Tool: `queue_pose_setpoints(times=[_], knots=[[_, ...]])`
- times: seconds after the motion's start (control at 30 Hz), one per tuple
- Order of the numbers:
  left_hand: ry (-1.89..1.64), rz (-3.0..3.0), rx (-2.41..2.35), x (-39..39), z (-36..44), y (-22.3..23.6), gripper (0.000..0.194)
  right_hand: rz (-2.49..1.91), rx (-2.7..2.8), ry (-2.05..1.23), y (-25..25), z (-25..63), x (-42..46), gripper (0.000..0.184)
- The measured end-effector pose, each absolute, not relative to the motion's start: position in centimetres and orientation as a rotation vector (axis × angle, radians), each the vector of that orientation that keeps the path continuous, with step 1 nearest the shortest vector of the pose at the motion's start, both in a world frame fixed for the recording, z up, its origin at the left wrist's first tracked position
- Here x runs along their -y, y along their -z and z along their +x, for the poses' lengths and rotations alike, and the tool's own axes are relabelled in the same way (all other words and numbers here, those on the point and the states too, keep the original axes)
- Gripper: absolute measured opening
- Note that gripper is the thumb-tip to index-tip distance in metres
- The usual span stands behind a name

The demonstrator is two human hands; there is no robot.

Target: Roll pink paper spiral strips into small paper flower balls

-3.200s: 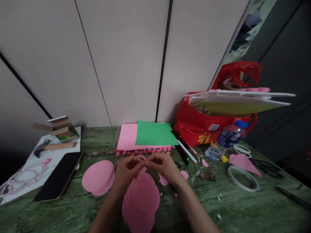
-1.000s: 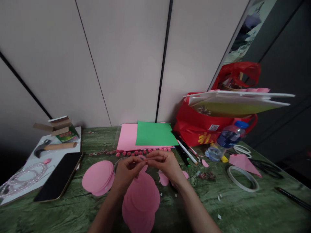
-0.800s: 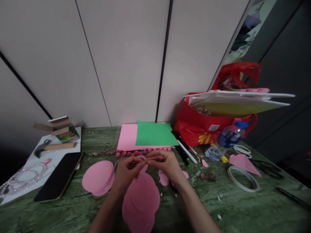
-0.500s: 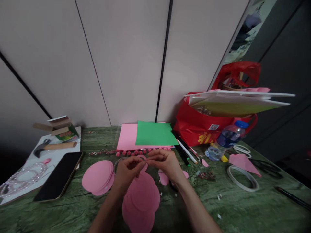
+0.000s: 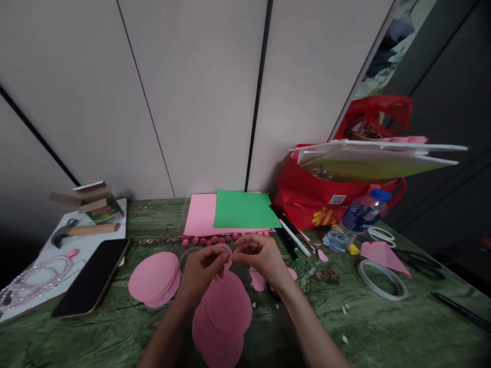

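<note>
My left hand [image 5: 206,267] and my right hand [image 5: 261,255] meet fingertip to fingertip over the middle of the table. Both have thumb and fingers pinched together; whatever they grip is too small to make out. Just behind the fingertips shows a pink paper piece [image 5: 226,250], partly covered by my left hand. Below the hands lies a pile of pink paper circles [image 5: 224,322]. A second stack of pink circles [image 5: 153,278] rests to the left. Small pink cutouts [image 5: 257,280] are beside my right wrist, partly hidden by it.
Behind the hands lie green paper [image 5: 245,209] and a row of pink pompoms [image 5: 210,240]. A phone [image 5: 92,278] and hammer [image 5: 86,230] are at left. To the right stand a red bag [image 5: 303,194] and bottle [image 5: 358,217], near a tape roll [image 5: 381,295].
My fingertips have drawn very slightly apart at the pinch. The view has shifted a little; the things on the table look unmoved.
</note>
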State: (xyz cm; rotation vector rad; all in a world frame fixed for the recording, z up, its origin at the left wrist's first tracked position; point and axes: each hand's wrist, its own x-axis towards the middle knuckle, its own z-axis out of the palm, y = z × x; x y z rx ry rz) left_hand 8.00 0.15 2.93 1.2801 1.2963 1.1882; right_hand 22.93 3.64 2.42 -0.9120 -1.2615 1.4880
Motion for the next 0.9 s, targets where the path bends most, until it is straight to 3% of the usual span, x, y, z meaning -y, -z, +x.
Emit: queue_pose_setpoints(times=[0.9], knots=[[-1.003, 1.577, -1.188, 0.08, 7.42, -3.77, 0.020, -0.825, 1.356, -1.583, -2.47, 23.01, -3.51, 0.034]])
